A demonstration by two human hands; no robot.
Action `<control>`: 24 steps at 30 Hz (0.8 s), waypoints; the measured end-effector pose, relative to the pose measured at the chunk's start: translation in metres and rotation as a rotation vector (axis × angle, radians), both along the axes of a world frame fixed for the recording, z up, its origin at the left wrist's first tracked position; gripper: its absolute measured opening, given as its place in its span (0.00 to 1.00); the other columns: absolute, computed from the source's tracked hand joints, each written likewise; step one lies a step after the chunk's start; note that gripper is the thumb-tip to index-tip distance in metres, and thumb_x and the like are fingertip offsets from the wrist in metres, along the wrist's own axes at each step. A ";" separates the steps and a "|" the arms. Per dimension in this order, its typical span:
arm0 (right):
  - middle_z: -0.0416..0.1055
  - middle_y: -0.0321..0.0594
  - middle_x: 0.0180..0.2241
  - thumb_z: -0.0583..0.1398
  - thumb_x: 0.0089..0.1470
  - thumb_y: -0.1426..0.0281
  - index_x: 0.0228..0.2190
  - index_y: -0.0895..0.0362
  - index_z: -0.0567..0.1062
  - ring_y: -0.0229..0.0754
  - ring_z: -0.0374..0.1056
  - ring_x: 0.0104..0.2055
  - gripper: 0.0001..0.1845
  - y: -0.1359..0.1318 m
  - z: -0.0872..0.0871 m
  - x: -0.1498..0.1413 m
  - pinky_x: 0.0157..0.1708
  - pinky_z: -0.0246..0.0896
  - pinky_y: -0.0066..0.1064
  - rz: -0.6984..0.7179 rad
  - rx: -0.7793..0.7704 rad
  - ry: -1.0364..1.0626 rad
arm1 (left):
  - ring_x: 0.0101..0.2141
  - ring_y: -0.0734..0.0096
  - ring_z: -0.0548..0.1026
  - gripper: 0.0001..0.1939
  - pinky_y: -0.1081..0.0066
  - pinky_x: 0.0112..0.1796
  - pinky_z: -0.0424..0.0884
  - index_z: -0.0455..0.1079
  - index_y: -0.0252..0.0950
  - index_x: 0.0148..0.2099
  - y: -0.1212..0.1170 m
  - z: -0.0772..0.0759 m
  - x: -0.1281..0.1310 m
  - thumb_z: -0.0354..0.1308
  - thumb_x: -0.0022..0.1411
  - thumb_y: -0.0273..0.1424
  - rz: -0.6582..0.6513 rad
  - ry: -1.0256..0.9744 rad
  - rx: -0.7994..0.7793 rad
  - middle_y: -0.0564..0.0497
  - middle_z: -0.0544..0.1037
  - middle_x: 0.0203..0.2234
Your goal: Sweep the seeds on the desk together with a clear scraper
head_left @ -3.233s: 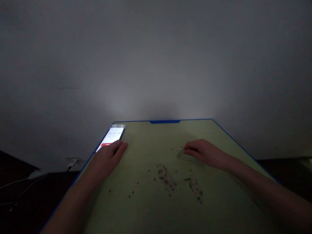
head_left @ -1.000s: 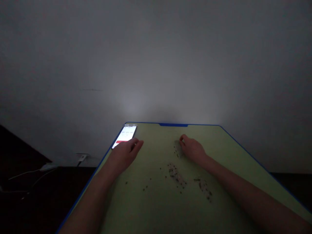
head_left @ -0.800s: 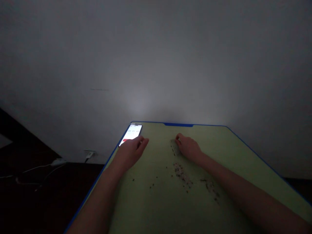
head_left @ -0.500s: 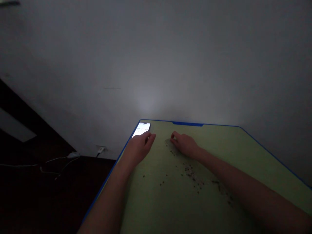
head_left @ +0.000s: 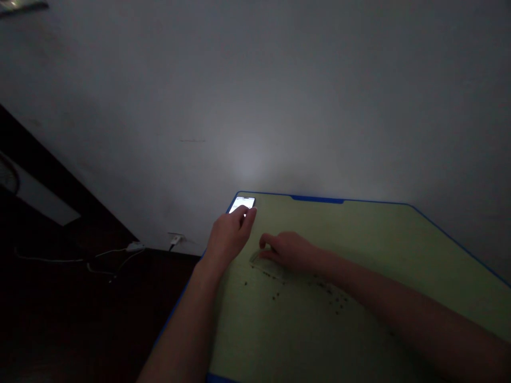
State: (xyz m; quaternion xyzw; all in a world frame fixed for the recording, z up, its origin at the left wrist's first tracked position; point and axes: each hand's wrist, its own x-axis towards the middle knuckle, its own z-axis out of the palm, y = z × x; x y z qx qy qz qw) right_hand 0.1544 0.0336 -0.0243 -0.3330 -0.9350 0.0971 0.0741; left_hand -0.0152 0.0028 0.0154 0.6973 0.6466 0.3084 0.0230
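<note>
My right hand [head_left: 286,250] is low over the green table [head_left: 359,229], with thumb and fingers curled together on a thin, see-through piece [head_left: 257,260] that looks like clear plastic. Small dark bits [head_left: 273,275] lie along the near edge of this piece. More scattered dark bits [head_left: 339,306] are on the tabletop below my right forearm, which hides some of them. At the table's far left corner a lit phone [head_left: 242,202] lies flat. My left hand [head_left: 231,231] covers its lower part, fingers loosely bent and thumb apart, holding nothing that I can see.
The table has a blue rim [head_left: 317,199] and stands against a grey wall [head_left: 299,106]. On the left, a plug [head_left: 175,240] sits in a wall socket, and white cables [head_left: 107,255] trail over the dark floor. The room is dim.
My right hand has moved left and nearer to me, with the clear piece in its fingers. My left hand stays by the phone. The view has shifted slightly.
</note>
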 end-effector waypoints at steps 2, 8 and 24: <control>0.76 0.40 0.29 0.55 0.58 0.58 0.42 0.52 0.71 0.43 0.70 0.32 0.14 -0.009 0.001 -0.003 0.29 0.53 0.29 0.030 -0.025 0.010 | 0.24 0.71 0.70 0.23 0.72 0.25 0.56 0.69 0.36 0.33 0.000 -0.001 0.000 0.39 0.65 0.45 0.005 -0.006 0.015 0.51 0.74 0.22; 0.76 0.39 0.28 0.54 0.59 0.60 0.42 0.55 0.69 0.40 0.69 0.29 0.14 -0.002 0.014 0.013 0.29 0.55 0.28 -0.043 -0.061 0.089 | 0.26 0.70 0.71 0.24 0.72 0.27 0.58 0.70 0.36 0.34 -0.001 0.000 0.000 0.38 0.65 0.45 0.009 -0.035 0.028 0.49 0.76 0.25; 0.75 0.38 0.26 0.55 0.59 0.62 0.39 0.55 0.70 0.39 0.69 0.28 0.11 -0.002 0.006 0.025 0.28 0.55 0.27 -0.142 -0.085 0.191 | 0.24 0.72 0.68 0.23 0.72 0.26 0.56 0.68 0.36 0.32 -0.001 0.000 0.003 0.38 0.65 0.44 -0.027 -0.006 0.005 0.51 0.74 0.23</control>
